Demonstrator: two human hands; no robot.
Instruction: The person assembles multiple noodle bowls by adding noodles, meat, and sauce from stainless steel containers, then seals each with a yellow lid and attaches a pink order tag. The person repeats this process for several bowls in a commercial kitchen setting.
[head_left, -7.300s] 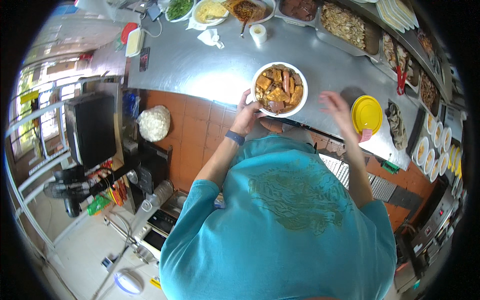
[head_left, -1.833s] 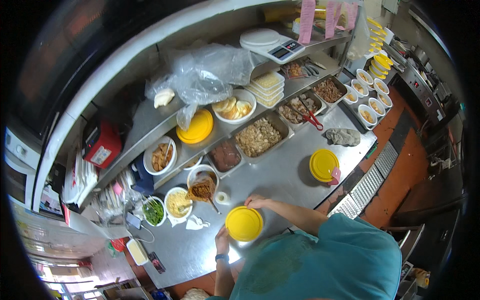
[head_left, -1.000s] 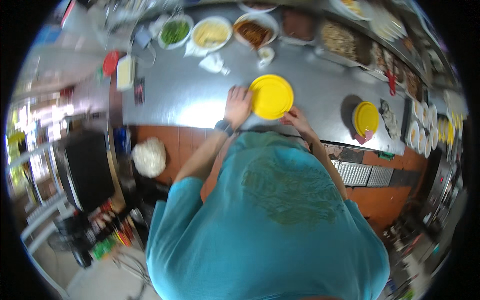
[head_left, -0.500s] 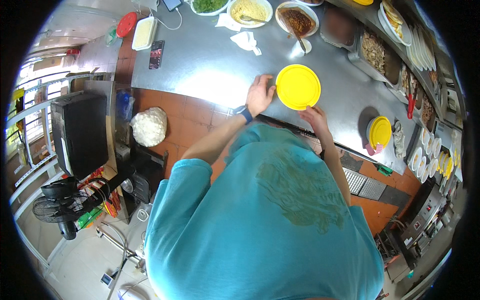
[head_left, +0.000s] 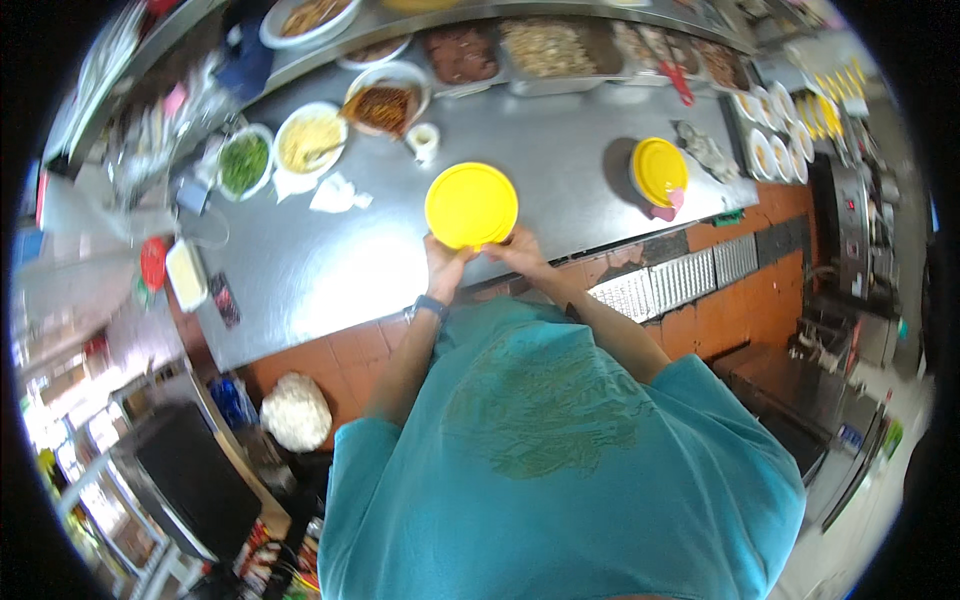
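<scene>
A round yellow lid (head_left: 471, 205) with a raised rim lies face up before me on the steel table (head_left: 385, 235); whatever is under it is hidden. My left hand (head_left: 446, 266) has its fingers closed at the near left of the rim. Close beside it, my right hand (head_left: 519, 251) pinches the near right of the same rim. The fingertips of both hands are partly hidden under the edge. Just beyond the lid stands a small white cup (head_left: 424, 142).
Bowls of chopped greens (head_left: 243, 165), pale shreds (head_left: 310, 142) and dark sauce (head_left: 383, 107) stand at the far left. Metal trays of food (head_left: 550, 48) line the back under a shelf. A yellow-lidded tub (head_left: 660, 170) and a grey cloth (head_left: 706, 150) lie right; a phone (head_left: 225, 299) lies left.
My left hand has moved from the lid's left side to its near rim, next to my right hand. The view has turned, bringing more of the table's back and right side into sight.
</scene>
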